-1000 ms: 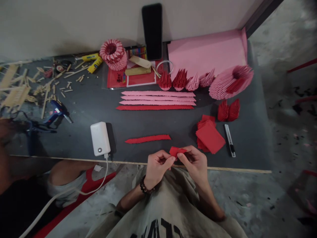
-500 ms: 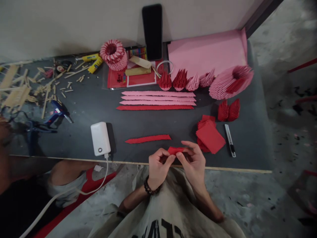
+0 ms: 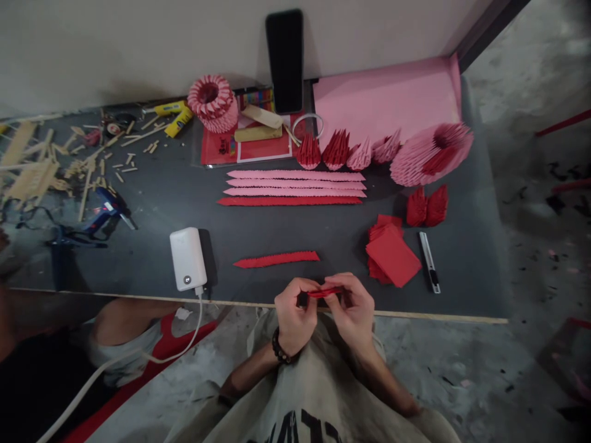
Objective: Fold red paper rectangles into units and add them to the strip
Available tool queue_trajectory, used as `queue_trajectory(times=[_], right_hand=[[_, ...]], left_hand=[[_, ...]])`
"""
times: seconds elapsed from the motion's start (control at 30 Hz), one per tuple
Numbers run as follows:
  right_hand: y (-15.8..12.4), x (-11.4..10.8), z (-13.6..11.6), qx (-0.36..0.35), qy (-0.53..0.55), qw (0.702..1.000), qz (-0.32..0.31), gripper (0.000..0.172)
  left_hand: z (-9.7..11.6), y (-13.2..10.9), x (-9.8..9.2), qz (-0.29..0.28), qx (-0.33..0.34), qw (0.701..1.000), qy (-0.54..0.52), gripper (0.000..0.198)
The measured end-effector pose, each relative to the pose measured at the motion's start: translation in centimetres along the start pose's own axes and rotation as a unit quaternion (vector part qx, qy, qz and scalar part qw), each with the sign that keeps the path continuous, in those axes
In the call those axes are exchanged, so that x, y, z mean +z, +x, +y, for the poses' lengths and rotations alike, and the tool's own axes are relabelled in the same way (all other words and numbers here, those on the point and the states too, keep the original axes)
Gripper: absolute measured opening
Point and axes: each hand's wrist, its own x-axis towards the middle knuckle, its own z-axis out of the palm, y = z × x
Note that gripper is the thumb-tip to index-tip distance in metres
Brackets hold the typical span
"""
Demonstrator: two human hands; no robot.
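Note:
Between my two hands, near the table's front edge, is a small folded piece of red paper (image 3: 323, 293). My left hand (image 3: 297, 312) pinches its left end with thumb and forefinger. At the other end my right hand (image 3: 351, 311) closes its thumb and fingers on it. Just beyond lies a short strip of nested red folded paper pieces (image 3: 276, 259). To the right sits a loose stack of red paper rectangles (image 3: 392, 253), with a box cutter (image 3: 429, 262) beside it. A longer red strip (image 3: 290, 201) and several pink strips (image 3: 295, 184) lie farther back.
A white power bank (image 3: 188, 258) with a cable stands left. Behind are a phone (image 3: 285, 60), a pink-and-red paper vase (image 3: 213, 104), folded-paper clusters (image 3: 336, 149) and a pink sheet (image 3: 383, 92). Wood scraps (image 3: 34, 166) and a blue glue gun (image 3: 108, 209) lie left, near another person's leg (image 3: 122, 321).
Both hands have drawn slightly toward me with the red paper. The paper now looks narrower and more edge-on, and my right fingers have curled in closer around it.

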Motion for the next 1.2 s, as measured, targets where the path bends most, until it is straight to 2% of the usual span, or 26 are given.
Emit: queue_trajectory(times=[0.07,0.13,0.3,0.43,0.53,0.63,0.7,0.77,0.8,0.83,0.9,0.93,0.97,1.03,1.13,1.2], right_hand=[[0.0,-0.5,-0.4,-0.073,-0.042,0.996,-0.017,0.016],[0.0,-0.7,-0.6,-0.111,-0.071,0.991,-0.013,0.009],[-0.2,-0.5,-0.6,-0.144,-0.106,0.984,0.018,0.014],[-0.2,-0.7,-0.2,-0.181,-0.112,0.977,0.008,0.013],[0.0,-1.1,0.0,-0.197,-0.12,0.973,0.008,0.017],[0.2,-1.4,0.2,-0.202,-0.117,0.972,-0.019,0.015],[0.2,-1.5,0.4,-0.213,-0.114,0.968,-0.062,0.017],[0.1,-1.5,0.7,-0.218,-0.116,0.965,-0.092,0.013],[0.0,-1.4,0.8,-0.207,-0.118,0.967,-0.091,0.013],[-0.1,-1.4,0.8,-0.184,-0.115,0.973,-0.079,0.027],[-0.4,-1.3,0.9,-0.128,-0.1,0.986,-0.035,0.061],[-0.5,-1.2,0.9,-0.11,-0.09,0.99,-0.02,0.071],[-0.7,-1.1,0.9,-0.1,-0.087,0.991,-0.014,0.073],[-0.8,-0.8,0.7,-0.089,-0.111,0.99,-0.017,0.06],[-0.9,-0.2,0.3,-0.056,-0.164,0.985,0.003,0.025],[-0.9,0.3,0.0,-0.02,-0.159,0.987,0.027,0.018]], left_hand=[[-0.3,0.2,-0.3,-0.018,0.019,1.0,0.003,0.013],[-0.5,0.3,-0.6,-0.043,0.031,0.999,0.004,0.02],[-0.9,0.2,-0.9,-0.064,0.054,0.996,0.005,0.014],[-0.5,0.5,-1.4,-0.09,0.067,0.994,0.0,0.006],[0.1,1.2,-2.5,-0.172,0.004,0.983,-0.063,0.022],[0.5,2.1,-3.5,-0.264,-0.121,0.938,-0.189,0.051],[0.6,2.6,-3.8,-0.31,-0.168,0.908,-0.227,0.056],[0.7,3.0,-3.8,-0.33,-0.182,0.897,-0.232,0.059],[0.6,3.2,-3.7,-0.321,-0.183,0.9,-0.232,0.062],[0.6,3.2,-3.5,-0.299,-0.184,0.906,-0.235,0.062],[0.4,3.1,-3.0,-0.231,-0.181,0.925,-0.24,0.052],[0.3,2.9,-2.7,-0.195,-0.178,0.935,-0.238,0.044],[0.1,2.7,-2.4,-0.16,-0.175,0.943,-0.233,0.039],[-0.1,2.1,-1.6,-0.093,-0.16,0.957,-0.222,0.04],[-0.4,1.1,-0.3,-0.009,-0.146,0.964,-0.223,0.039],[-0.4,0.5,0.4,0.034,-0.142,0.958,-0.247,0.038]])
